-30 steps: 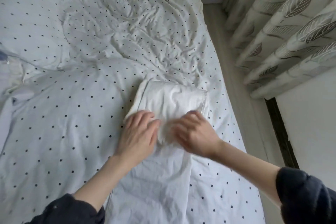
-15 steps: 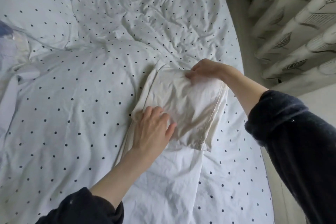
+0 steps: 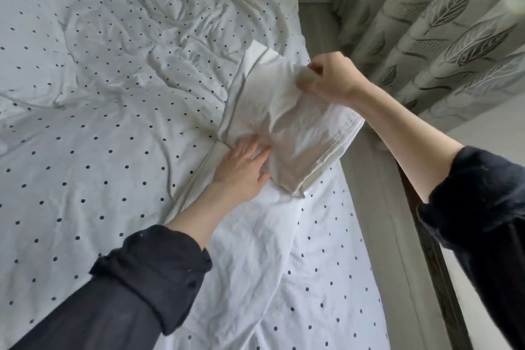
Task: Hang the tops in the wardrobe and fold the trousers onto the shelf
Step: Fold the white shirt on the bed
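While our left hand [image 3: 244, 170] lies flat with its fingers straight, pressing on the near left part of the folded trousers [image 3: 287, 133], our right hand [image 3: 331, 78] pinches the far right corner of that fold between thumb and curled fingers and lifts it a little off the bed [image 3: 99, 150]. So the left grip is spread wide and holds nothing, only bearing down on the cloth; the right grip is closed tight on the fabric. We see the white trousers lying near the right edge of the bed, on the spotted cover [image 3: 113, 65], with the folded part raised and creased between our two hands and a longer stretch of white cloth running back toward us under the left wrist. One hemmed edge of the fold hangs out just past the side of the bed. Both our arms wear dark sleeves [image 3: 147, 278] rolled back above the wrist. To the right, beside the bed, stands a curtain [image 3: 443, 23] printed with leaves, and a strip of floor [image 3: 377, 207] shows between the two.
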Available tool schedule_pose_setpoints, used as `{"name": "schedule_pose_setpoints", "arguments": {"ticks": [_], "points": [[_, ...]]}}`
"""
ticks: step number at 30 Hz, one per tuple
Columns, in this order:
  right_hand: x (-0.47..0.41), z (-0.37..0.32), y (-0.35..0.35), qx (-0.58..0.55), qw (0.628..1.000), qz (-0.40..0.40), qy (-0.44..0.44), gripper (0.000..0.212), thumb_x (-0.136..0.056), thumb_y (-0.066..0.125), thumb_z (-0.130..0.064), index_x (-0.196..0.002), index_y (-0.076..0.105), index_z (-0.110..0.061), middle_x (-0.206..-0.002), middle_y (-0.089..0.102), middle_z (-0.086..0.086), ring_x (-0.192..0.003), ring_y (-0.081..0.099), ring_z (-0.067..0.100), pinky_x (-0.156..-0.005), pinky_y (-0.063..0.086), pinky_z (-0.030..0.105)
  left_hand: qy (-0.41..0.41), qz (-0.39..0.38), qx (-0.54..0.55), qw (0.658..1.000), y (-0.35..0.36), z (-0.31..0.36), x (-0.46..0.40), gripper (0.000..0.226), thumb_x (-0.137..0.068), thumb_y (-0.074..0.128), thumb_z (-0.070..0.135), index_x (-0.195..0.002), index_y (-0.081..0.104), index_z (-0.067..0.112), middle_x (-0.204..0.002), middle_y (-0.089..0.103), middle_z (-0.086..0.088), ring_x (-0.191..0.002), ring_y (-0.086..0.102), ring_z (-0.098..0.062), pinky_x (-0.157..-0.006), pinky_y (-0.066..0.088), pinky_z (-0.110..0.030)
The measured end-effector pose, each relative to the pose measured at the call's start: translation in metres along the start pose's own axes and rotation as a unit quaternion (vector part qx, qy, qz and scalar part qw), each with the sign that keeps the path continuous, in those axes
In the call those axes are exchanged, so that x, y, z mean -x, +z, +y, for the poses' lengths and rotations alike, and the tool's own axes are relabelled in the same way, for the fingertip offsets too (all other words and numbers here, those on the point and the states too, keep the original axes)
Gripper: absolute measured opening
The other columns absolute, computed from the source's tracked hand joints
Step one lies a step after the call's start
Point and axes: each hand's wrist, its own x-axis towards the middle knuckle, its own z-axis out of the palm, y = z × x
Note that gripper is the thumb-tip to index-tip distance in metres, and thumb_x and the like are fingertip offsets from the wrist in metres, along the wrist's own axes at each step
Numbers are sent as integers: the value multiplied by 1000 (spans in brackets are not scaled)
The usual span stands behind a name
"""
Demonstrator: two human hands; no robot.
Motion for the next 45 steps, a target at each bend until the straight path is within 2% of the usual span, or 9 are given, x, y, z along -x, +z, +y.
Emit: {"name": "schedule_pose_setpoints", "arguments": {"ticks": [8, 14, 17, 21, 25, 28, 33, 38, 45], "points": [[79, -34, 40, 73, 992, 54, -84, 20, -92, 50, -28, -102, 58, -13, -106, 61, 3, -93, 57, 27, -67, 37, 32, -75, 341, 251, 903, -8, -19, 83, 37, -75, 40, -19, -99, 63, -2, -105, 61, -15, -100, 56, -29, -87, 42, -30], [170, -56, 85, 192, 941, -142, -239, 34, -90, 52, -44, -115, 56, -21, -114, 57, -1, -108, 52, 22, -93, 29, 34, -231, 470, 501, 689, -31, -34, 121, 21, -77, 44, 12, -98, 45, 11, -88, 48, 10, -72, 48, 5, -64, 37, -7], [180, -47, 100, 190, 930, -216, -230, 33, -95, 44, -46, -103, 65, -22, -106, 65, -3, -104, 56, 20, -103, 28, 36, -251, 384, 468, 755, -22, -36, 135, 14, -81, 47, 10, -95, 51, 13, -89, 52, 3, -77, 50, -11, -68, 41, -12], [131, -25, 108, 101, 986, -94, -91, 34, -95, 48, -37, -122, 58, -18, -121, 58, 6, -115, 52, 26, -97, 38, 39, -290, 237, 318, 871, 14, -29, 149, 15, -85, 54, 2, -100, 60, 3, -97, 58, -15, -103, 50, -32, -94, 39, -41], [80, -17, 120, 66, 958, -271, 66, 60, -93, 47, -52, -138, 44, -13, -140, 46, 8, -129, 42, 28, -107, 34, 42, -337, 258, 230, 876, 29, -16, 161, 26, -84, 61, 13, -110, 57, 9, -109, 51, -14, -111, 39, -31, -91, 31, -39], [70, -15, 123, -12, 937, -333, 104, 54, -91, 48, -55, -120, 61, -11, -126, 56, 9, -113, 56, 30, -103, 42, 43, -432, 273, 323, 797, 35, -18, 169, 36, -83, 66, 21, -109, 47, 6, -116, 44, -15, -114, 38, -33, -91, 29, -32], [72, -17, 118, -38, 939, -331, 85, 53, -86, 49, -62, -115, 64, -19, -120, 58, 0, -111, 54, 21, -99, 41, 35, -499, 165, 677, 515, 37, -15, 171, 30, -88, 62, 36, -109, 54, 16, -117, 60, -9, -104, 61, -27, -73, 55, -37], [71, -16, 114, -23, 937, -334, 98, 62, -84, 47, -67, -125, 57, -20, -124, 52, -1, -112, 50, 20, -95, 38, 34, -460, 154, 690, 537, 34, -1, 162, 23, -90, 59, 37, -102, 53, 18, -109, 63, -6, -96, 65, -24, -49, 53, -25], [70, -27, 117, -16, 939, -330, 92, 61, -79, 62, -59, -115, 59, -10, -106, 53, 1, -96, 52, 21, -81, 41, 31, -516, -21, 711, 477, 45, -26, 157, 42, -89, 56, 46, -115, 46, 15, -103, 52, -8, -89, 54, -22, -72, 52, -46]]}}
